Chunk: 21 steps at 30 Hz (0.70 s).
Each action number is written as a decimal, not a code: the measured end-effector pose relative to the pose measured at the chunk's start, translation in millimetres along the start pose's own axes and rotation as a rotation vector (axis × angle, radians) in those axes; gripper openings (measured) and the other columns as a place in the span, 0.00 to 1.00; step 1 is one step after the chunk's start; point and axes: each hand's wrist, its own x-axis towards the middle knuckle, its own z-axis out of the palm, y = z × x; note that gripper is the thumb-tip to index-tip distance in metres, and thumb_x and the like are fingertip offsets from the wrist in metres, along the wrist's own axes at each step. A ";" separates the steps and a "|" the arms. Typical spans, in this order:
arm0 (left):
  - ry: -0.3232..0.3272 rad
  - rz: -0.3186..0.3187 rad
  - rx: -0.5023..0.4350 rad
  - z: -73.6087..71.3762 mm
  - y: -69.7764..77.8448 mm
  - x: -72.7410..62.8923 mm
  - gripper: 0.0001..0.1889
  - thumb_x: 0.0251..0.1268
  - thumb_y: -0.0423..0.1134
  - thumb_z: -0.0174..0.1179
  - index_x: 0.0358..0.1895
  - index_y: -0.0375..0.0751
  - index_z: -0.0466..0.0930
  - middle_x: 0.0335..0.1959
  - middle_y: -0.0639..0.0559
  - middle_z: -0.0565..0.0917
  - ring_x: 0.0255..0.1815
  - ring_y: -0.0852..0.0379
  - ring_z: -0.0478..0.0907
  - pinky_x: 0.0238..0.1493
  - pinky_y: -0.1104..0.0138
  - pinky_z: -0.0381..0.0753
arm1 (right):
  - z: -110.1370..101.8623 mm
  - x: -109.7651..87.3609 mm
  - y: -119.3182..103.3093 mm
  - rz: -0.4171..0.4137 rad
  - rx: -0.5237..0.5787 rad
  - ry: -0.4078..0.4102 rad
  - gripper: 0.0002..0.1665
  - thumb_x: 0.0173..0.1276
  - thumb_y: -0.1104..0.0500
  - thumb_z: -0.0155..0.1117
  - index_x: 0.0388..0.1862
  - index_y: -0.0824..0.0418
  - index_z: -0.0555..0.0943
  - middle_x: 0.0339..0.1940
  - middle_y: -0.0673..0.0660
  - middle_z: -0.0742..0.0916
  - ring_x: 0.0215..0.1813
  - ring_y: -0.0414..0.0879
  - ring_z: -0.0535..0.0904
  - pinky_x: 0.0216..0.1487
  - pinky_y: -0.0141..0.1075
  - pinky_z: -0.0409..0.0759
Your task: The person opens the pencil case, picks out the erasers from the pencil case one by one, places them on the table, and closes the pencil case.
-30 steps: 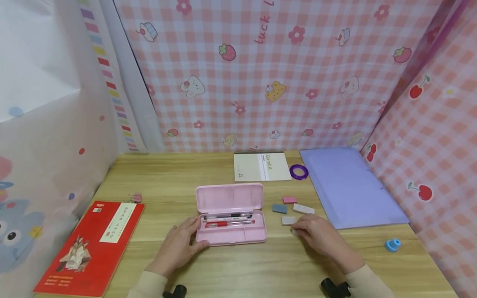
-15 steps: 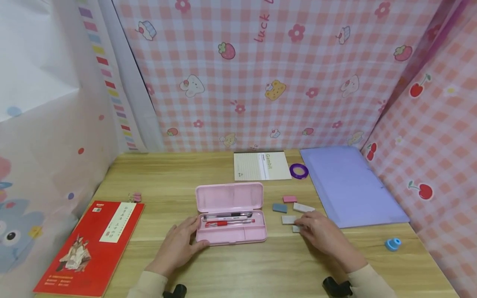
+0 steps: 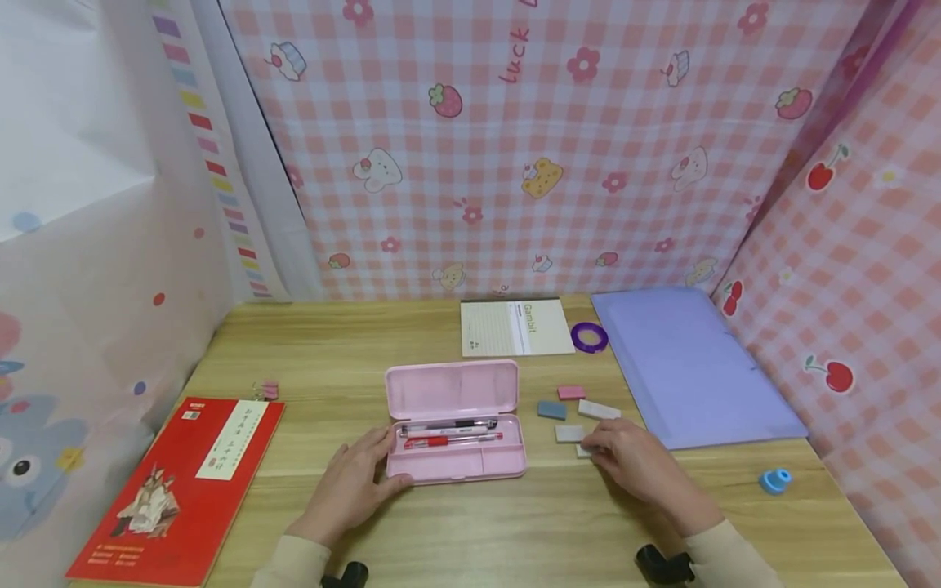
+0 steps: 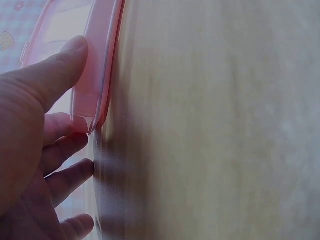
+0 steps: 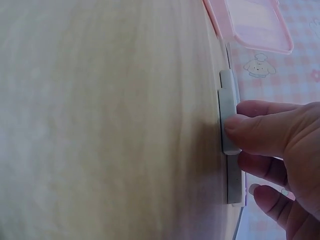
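Note:
A pink pencil case (image 3: pixel 503 464) lies with its lid up on the wooden table, a red pen (image 3: pixel 441 442) and a black-capped pen (image 3: pixel 474 424) inside. My left hand (image 3: pixel 351 483) holds the case's left end, thumb at the front corner and index finger along the side; the left wrist view shows the thumb over the pink wall (image 4: pixel 95 75). Right of the case, my right hand (image 3: pixel 634 462) pinches a small whitish eraser (image 3: pixel 583 452) between thumb and index finger, down at the table. Around it lie a light grey eraser (image 3: pixel 569 434), a white eraser (image 3: pixel 599 409), a blue eraser (image 3: pixel 552 410) and a pink eraser (image 3: pixel 571 393).
A red book (image 3: pixel 176 490) and a pink binder clip (image 3: pixel 269 390) lie at left. Behind are a notepad (image 3: pixel 515 328) and purple tape roll (image 3: pixel 590 337). On the right are a lilac folder (image 3: pixel 694 371) and small blue object (image 3: pixel 775 482). Patterned cloth walls surround the table.
My right hand has shifted the small whitish eraser slightly away from me and to the right, nearer the light grey eraser. The left hand and the pencil case have stayed in place.

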 end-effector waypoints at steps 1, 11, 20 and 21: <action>0.000 0.000 0.001 0.0 0.1 -0.1 0.44 0.54 0.59 0.67 0.71 0.40 0.64 0.71 0.45 0.66 0.72 0.44 0.60 0.68 0.37 0.51 | 0.2 -0.3 0.3 0.004 0.000 0.000 0.12 0.52 0.65 0.76 0.36 0.54 0.88 0.35 0.45 0.84 0.39 0.42 0.81 0.42 0.39 0.83; 0.003 0.013 0.006 1.4 1.2 1.2 0.44 0.54 0.59 0.66 0.71 0.40 0.64 0.71 0.45 0.66 0.71 0.44 0.61 0.68 0.37 0.52 | 1.6 -3.5 1.7 0.010 0.001 0.032 0.12 0.51 0.65 0.77 0.35 0.53 0.88 0.35 0.45 0.84 0.40 0.43 0.81 0.43 0.40 0.83; 0.027 0.011 -0.048 -3.4 1.0 -0.2 0.45 0.58 0.57 0.65 0.75 0.44 0.57 0.73 0.46 0.63 0.71 0.43 0.61 0.70 0.41 0.53 | -15.4 14.5 -11.8 0.095 0.130 0.102 0.15 0.60 0.60 0.72 0.47 0.57 0.85 0.45 0.52 0.86 0.48 0.49 0.81 0.50 0.46 0.81; 0.039 0.010 -0.061 -6.2 1.3 0.3 0.44 0.59 0.57 0.65 0.75 0.44 0.56 0.72 0.45 0.63 0.71 0.42 0.61 0.70 0.42 0.54 | -17.7 19.8 -15.0 0.096 0.150 0.108 0.16 0.61 0.59 0.71 0.49 0.57 0.85 0.47 0.53 0.86 0.50 0.51 0.81 0.51 0.47 0.81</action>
